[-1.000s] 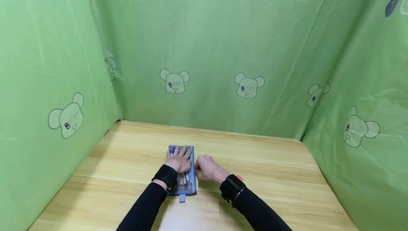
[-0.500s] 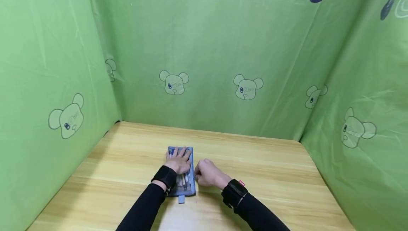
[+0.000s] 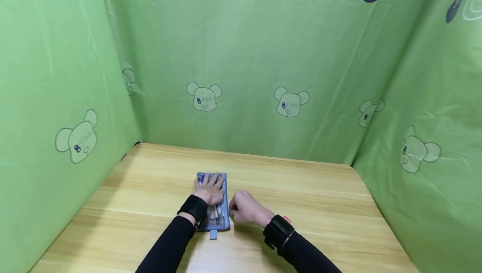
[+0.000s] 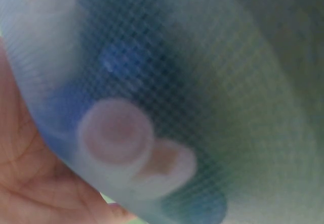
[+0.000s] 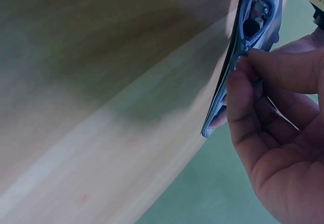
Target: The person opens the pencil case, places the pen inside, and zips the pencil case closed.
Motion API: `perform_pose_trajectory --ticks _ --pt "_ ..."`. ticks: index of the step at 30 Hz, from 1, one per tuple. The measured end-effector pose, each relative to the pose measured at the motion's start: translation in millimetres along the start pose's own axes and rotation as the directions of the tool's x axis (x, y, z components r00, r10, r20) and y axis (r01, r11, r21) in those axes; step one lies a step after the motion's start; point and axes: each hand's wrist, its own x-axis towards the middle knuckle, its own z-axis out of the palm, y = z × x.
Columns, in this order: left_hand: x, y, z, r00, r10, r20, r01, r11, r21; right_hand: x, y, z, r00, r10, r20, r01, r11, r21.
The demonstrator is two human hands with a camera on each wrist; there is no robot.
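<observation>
A blue mesh pencil case (image 3: 226, 219) lies lengthwise on the wooden table, with pens (image 3: 216, 213) showing through its top. My left hand (image 3: 209, 191) rests on it, fingers spread. Close up in the left wrist view, blurred pale round ends (image 4: 116, 130) of things inside show through the mesh (image 4: 223, 97). At the case's right side, my right hand (image 3: 246, 208) pinches the zipper pull between thumb and forefinger; the fingertips mostly hide the pull. In the right wrist view the zipper (image 5: 246, 9) gapes on the near side of these fingers, and beyond them its edges lie together.
Around the case is the wooden tabletop (image 3: 301, 197). Green cloth walls (image 3: 244, 55) with bear faces printed on them stand at the back and both sides. A small fabric tab (image 3: 213, 234) sticks out from the case's near end.
My right hand has slid a short way toward me along the case's right edge. The left hand stays on the case. The head view has shifted slightly.
</observation>
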Motion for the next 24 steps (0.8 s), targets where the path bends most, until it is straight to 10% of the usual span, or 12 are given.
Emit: perform_pose_trajectory --ticks 24 --pt "4.8 -1.2 6.3 1.000 -0.023 0.004 0.023 1.000 -0.021 -16.4 -5.6 5.6 1.000 -0.001 0.023 0.001 1.000 -0.018"
